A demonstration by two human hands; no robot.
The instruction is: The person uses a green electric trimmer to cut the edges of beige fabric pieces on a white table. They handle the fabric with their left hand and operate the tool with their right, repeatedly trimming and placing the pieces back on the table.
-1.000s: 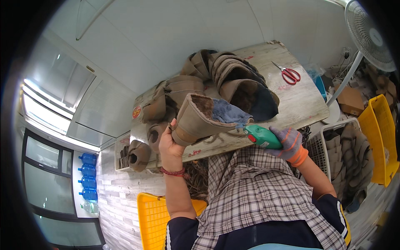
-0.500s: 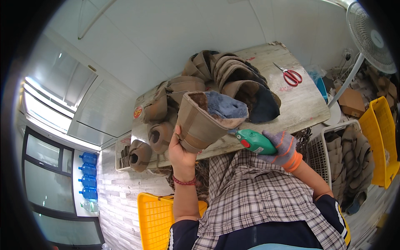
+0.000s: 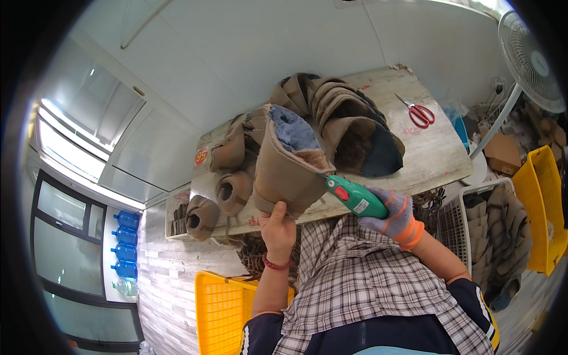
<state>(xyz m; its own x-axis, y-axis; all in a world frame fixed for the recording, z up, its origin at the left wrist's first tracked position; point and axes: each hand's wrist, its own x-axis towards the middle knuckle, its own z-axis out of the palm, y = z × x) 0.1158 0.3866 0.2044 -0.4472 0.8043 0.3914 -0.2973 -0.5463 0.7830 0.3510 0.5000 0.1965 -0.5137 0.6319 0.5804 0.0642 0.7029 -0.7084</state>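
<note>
The left hand (image 3: 278,232) grips a brown, fleece-lined tube (image 3: 288,174); the gloved right hand (image 3: 393,218) grips a green handheld tool (image 3: 361,200) near the tube's rim. Red-handled scissors (image 3: 422,116) lie on the worktop (image 3: 429,157).

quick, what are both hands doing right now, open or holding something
Left hand: closed, holding the brown fleece-lined piece.
Right hand: closed, holding the green handheld tool.

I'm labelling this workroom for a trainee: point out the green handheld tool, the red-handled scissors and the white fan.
Green handheld tool (image 3: 358,199): head view, on its casing.
Red-handled scissors (image 3: 410,106): head view, near the pivot.
White fan (image 3: 538,63): head view, on its hub.
</note>
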